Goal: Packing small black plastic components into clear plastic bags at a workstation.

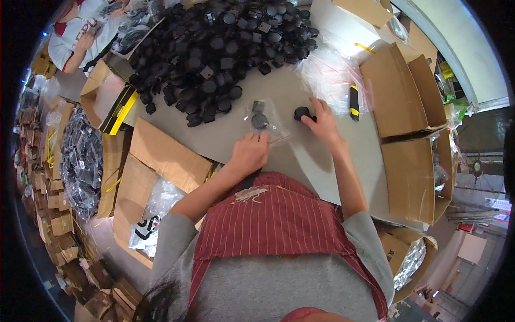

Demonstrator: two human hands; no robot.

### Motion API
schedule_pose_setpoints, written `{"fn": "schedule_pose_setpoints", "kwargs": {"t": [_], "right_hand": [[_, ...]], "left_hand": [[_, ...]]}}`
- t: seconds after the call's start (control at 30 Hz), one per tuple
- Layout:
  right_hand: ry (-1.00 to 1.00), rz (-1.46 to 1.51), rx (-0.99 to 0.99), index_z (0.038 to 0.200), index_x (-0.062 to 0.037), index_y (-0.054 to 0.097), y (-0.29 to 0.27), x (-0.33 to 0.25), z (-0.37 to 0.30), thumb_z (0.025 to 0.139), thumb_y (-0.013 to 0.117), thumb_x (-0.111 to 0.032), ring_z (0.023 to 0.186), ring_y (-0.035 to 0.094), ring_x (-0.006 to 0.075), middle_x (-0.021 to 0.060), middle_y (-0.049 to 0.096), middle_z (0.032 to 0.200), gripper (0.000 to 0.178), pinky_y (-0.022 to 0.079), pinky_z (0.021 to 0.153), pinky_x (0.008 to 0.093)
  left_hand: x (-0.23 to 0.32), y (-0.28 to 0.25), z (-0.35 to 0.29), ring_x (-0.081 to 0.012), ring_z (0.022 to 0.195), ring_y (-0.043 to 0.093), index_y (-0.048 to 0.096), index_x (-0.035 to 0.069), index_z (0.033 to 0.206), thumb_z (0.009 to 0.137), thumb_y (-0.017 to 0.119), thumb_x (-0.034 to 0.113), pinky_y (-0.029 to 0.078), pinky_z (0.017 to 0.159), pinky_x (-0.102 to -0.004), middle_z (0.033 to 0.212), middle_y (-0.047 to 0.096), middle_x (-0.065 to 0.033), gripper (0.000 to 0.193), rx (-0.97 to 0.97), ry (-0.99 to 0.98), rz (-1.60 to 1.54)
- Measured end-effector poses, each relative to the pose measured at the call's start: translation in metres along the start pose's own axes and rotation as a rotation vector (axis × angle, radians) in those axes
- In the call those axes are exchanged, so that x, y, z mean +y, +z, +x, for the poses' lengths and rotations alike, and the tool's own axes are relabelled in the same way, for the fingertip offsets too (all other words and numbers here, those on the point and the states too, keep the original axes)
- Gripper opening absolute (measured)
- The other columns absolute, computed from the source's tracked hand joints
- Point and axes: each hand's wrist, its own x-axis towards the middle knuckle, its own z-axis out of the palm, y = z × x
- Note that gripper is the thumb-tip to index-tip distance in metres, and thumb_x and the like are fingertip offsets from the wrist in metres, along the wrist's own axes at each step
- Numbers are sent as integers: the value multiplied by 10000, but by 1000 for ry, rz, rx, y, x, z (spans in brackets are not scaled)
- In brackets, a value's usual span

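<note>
Head view showed the left hand point(248, 154) pinching a clear bag point(265, 122) holding one black part, frame centre. The right hand point(322, 123) gripped another black part point(301, 112). A large pile of black parts point(214, 53) remained unbagged, upper frame.

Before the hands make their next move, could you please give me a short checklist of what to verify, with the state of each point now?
1. Left hand grips the edge of the clear plastic bag: ok.
2. Bag already contains a black round part: ok.
3. Right hand has its fingers on the loose black part on the table: ok, touching; a firm grasp, cannot tell.
4. Bag mouth open: cannot tell.
5. Supply of black parts is close behind the bag: ok.
6. Yellow-and-black utility knife lies apart from both hands, on the spare bags: ok.
</note>
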Motion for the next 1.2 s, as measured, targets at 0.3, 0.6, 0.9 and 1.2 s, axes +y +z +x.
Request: {"fn": "schedule_pose_setpoints", "kwargs": {"t": [0.3, 0.6, 0.9, 1.2], "right_hand": [[276, -41, -136, 921, 6, 670, 2, -37, -45, 836, 687, -288, 751, 656, 354, 207, 670, 845, 307, 528, 704, 436], [518, 931, -627, 832, -22, 656, -25, -79, -69, 844, 680, -234, 572, 599, 106, 23, 636, 676, 213, 473, 518, 266], [734, 849, -449, 914, -32, 653, -2, -74, -69, 916, 658, -330, 495, 577, 117, 55, 641, 691, 298, 437, 427, 263], [928, 1524, -240, 1103, -59, 602, 12, -77, -75, 1005, 572, -287, 673, 569, 128, 43, 668, 959, 249, 425, 530, 250]], "left_hand": [[-3, 8, -6, -298, 689, 648, 552, 59, 850, 865, 655, 234, 524, 550, -421, 714, 636, -114, 204, -59, 7, -30], [1, 12, 1, -351, 605, 633, 570, 87, 841, 926, 613, 272, 488, 531, -480, 652, 629, -141, 208, -36, -154, -144], [16, 3, 9, -356, 595, 617, 567, 78, 865, 895, 619, 239, 485, 536, -473, 640, 611, -136, 172, -58, -136, -133], [20, 12, 8, -325, 688, 634, 563, 69, 867, 841, 637, 179, 502, 563, -454, 694, 617, -125, 135, -11, -52, -237]]}}
